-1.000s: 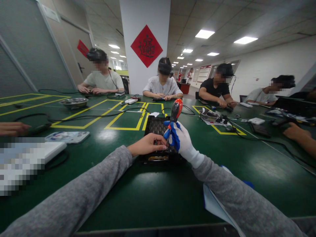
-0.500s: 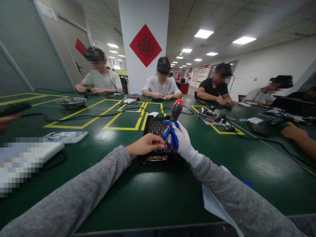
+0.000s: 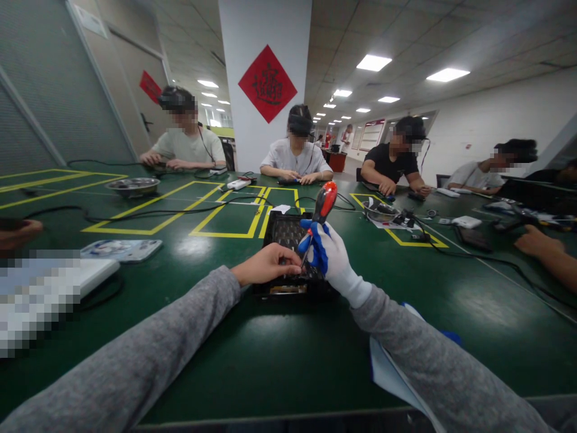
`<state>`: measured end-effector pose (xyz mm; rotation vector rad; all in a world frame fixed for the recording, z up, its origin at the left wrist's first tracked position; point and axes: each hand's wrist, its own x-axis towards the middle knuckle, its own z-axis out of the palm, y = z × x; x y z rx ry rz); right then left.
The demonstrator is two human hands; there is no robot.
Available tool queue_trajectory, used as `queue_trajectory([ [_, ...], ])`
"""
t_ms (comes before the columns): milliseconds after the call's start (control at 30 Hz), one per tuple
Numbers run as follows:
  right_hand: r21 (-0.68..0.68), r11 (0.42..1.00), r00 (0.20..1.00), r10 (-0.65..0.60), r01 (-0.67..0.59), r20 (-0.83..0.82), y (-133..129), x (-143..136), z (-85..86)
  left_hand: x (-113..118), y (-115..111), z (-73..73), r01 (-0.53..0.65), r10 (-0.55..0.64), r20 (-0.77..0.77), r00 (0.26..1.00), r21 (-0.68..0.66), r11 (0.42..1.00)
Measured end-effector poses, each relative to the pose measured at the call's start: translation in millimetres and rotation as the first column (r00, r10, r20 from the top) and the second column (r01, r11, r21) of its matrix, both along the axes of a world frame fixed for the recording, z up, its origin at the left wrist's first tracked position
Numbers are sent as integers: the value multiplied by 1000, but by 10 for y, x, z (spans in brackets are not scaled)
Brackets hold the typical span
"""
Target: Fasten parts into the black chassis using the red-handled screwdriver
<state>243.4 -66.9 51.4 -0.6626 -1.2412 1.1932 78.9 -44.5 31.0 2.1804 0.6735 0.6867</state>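
Black case (image 3: 288, 229) open on green bench (image 3: 270, 367), midway between near and far edges. Right hand (image 3: 336, 258), in white-and-blue glove, grips red-and-black screwdriver (image 3: 325, 203), tilted, shaft pointing down into case. Left hand (image 3: 270, 263), bare, over case, thumb and fingertips beside shaft; anything pinched there too small to tell. Pale cloth (image 3: 399, 373) at near edge, under right sleeve (image 3: 433, 349). Metal bowl (image 3: 133, 187) toward far left corner. Four co-workers (image 3: 296, 157) seated beyond far edge.
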Motion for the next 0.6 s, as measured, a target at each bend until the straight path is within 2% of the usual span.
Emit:
queue_trajectory([
  [133, -12, 1000, 1000, 20, -20, 2, 11, 6, -15, -7, -6, 26, 42, -42, -10, 999, 1, 999],
  [367, 6, 1000, 1000, 4, -4, -7, -8, -4, -5, 8, -4, 10, -40, 40, -4, 999, -75, 996],
  [600, -23, 1000, 1000, 9, -9, -20, 1, 9, 0, -11, 2, 6, 15, -15, -7, 1000, 2, 1000],
])
